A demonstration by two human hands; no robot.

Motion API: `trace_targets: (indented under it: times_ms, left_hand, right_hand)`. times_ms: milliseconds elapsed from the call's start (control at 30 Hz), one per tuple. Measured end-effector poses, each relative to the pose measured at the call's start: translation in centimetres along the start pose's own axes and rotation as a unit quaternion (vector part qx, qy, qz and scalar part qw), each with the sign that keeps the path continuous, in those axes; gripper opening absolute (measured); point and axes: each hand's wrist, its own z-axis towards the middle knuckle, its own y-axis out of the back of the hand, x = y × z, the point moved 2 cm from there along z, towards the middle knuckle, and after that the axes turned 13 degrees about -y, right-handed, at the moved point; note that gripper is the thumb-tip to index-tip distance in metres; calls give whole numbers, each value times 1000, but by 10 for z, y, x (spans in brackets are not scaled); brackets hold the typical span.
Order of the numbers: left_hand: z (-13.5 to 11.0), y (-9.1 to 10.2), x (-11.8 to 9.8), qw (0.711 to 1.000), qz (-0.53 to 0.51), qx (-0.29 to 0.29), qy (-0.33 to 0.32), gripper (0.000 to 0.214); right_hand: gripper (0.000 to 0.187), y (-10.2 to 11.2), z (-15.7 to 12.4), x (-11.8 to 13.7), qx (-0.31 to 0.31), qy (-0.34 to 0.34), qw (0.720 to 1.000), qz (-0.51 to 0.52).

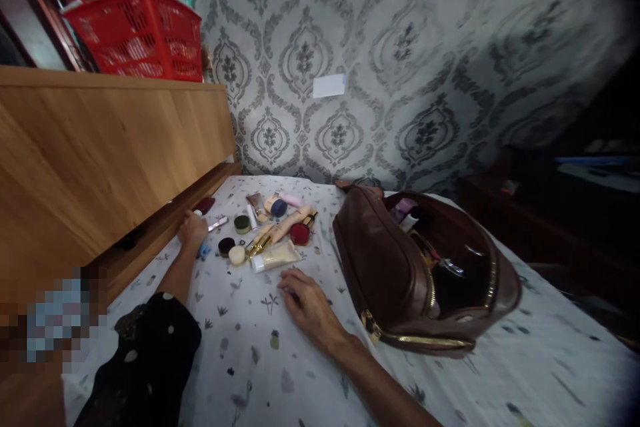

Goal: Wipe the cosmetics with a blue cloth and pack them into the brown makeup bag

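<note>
My left hand (193,229) reaches out over the printed bedsheet (260,360) beside the wooden headboard, fingers curled around a small white-tipped item. My right hand (306,301) rests knuckles up on the sheet with its fingers bent under; a small dark thing shows beneath them. Between the hands lies a cluster of cosmetics: a cream tube (276,257), a gold-capped tube (280,228), a red round pot (300,233), a green jar (243,224), a dark jar (226,246). An open brown leather bag (395,267) lies to the right of my right hand.
A wooden headboard (100,160) runs along the left, with a red plastic basket (140,33) on top. Patterned wallpaper (400,47) backs the bed. Dark furniture (575,213) stands at the right beyond the bed's edge.
</note>
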Motion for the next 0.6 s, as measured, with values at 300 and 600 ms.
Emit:
trace_targets:
  times_ms: [300, 600]
  left_hand:
    - [16, -3, -2, 1000, 10, 2, 1, 36]
    - [6, 9, -2, 999, -14, -18, -36, 33]
  right_hand:
    - [26, 4, -2, 7, -8, -4, 1000, 7]
    - [24, 5, -2, 8, -6, -7, 1000, 13]
